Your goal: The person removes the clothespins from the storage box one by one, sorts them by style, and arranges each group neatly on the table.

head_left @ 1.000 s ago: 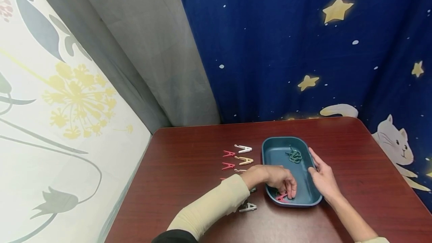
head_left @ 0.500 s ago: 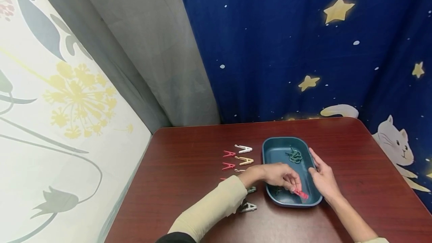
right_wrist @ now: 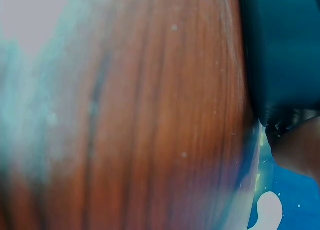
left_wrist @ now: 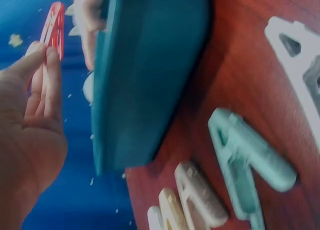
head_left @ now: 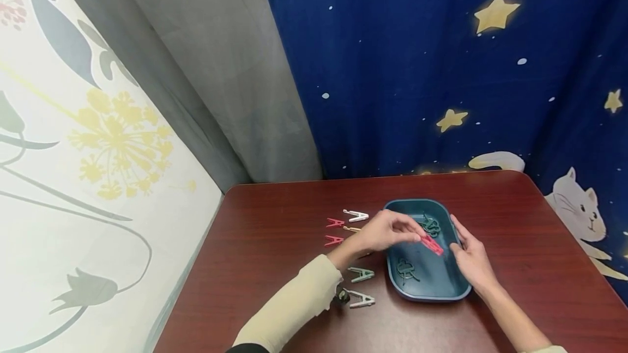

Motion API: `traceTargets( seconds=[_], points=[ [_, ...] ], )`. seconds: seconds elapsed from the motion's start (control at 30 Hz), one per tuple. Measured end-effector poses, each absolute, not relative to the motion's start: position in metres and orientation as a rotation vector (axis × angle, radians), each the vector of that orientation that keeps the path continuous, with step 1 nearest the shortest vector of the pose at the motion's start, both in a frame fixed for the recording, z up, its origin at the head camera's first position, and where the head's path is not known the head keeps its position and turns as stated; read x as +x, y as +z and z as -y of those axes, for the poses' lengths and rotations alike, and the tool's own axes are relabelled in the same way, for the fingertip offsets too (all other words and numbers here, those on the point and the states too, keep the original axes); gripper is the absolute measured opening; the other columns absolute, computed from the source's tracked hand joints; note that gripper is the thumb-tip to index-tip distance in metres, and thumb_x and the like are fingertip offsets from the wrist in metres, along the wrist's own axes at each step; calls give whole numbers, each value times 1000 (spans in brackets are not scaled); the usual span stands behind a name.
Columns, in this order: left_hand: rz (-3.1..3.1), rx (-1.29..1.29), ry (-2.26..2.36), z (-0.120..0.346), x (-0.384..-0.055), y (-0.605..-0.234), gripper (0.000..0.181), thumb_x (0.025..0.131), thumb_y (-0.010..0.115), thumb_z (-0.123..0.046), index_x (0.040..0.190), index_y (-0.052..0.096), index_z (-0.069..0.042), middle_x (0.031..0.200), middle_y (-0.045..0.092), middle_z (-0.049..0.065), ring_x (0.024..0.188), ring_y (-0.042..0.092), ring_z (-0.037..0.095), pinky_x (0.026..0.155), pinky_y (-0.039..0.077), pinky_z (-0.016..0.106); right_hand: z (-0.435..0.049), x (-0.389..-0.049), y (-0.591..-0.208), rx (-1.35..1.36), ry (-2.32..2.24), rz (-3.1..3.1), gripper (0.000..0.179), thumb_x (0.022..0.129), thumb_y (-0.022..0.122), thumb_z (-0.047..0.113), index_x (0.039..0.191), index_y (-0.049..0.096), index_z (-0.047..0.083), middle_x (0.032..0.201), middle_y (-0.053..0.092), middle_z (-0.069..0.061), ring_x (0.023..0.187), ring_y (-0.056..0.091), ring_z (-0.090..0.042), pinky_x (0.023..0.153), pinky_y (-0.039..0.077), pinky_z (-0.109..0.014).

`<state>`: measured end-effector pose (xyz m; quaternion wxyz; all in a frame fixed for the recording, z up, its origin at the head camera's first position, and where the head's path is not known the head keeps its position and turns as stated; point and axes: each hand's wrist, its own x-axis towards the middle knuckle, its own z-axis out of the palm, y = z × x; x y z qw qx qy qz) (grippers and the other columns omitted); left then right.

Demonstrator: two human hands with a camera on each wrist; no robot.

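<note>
My left hand pinches a red clothespin between thumb and fingertips, over the middle of a deep teal tray. In the left wrist view, the pinched clothespin points upward from the fingertips. My right hand grips the tray's right wall, thumb at the rim and fingers along the outside. Inside the tray lie two thin, dark green looped pieces: one looped piece toward the back, another looped piece toward the front left.
Left of the tray, clothespins lie in columns on the reddish-brown table. Among them are a white one, a red one, a green one and a pale grey one. My left forearm covers part of the columns.
My left hand has lifted the red clothespin from the tray's front floor and drawn it back and up, uncovering the front green piece. The right hand keeps its grip on the tray.
</note>
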<state>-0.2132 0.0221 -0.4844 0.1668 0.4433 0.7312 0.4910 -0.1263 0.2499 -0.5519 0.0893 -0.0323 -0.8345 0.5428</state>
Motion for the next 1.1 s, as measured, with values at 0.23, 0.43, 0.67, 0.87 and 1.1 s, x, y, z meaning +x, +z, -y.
traceTargets(
  seconds=[0.23, 0.43, 0.67, 0.87, 1.1],
  points=[
    [-2311, 1132, 1588, 18, -221, -470, 12, 91, 74, -18, 103, 76, -17, 90, 74, -8, 70, 64, 11, 63, 56, 27, -250, -126, -551, -108, 1612, 2492, 68, 98, 45, -2, 157, 26, 26, 148, 43, -23, 132, 43, -30, 74, 34, -10],
    [-2354, 996, 1776, 55, -216, -470, 15, 91, 73, -16, 105, 76, -14, 95, 75, 0, 73, 68, 12, 61, 58, 35, -250, -126, -551, -93, 1621, 2494, 68, 98, 44, -2, 157, 25, 25, 149, 41, -24, 133, 40, -35, 73, 34, -12],
    [-2447, 849, 1860, 95, -194, -471, 15, 92, 70, -6, 106, 75, -5, 99, 75, 8, 76, 69, 22, 60, 56, 25, -251, -125, -551, -92, 1604, 2506, 68, 98, 45, -2, 157, 25, 26, 148, 42, -24, 130, 43, -28, 73, 34, -13],
    [-2398, 679, 1965, 126, -179, -505, 16, 92, 71, -12, 107, 75, -11, 101, 75, 6, 91, 73, 33, 76, 58, 44, -251, -125, -550, -89, 1607, 2507, 69, 98, 44, -3, 157, 24, 25, 149, 40, -24, 132, 41, -34, 72, 33, -14],
    [-2361, 559, 2020, 151, -151, -527, 15, 91, 71, -9, 105, 74, -6, 97, 75, 14, 91, 70, 42, 79, 57, 47, -251, -126, -550, -86, 1616, 2511, 68, 99, 44, -1, 158, 24, 26, 150, 38, -24, 133, 39, -36, 72, 33, -14]
  ],
)
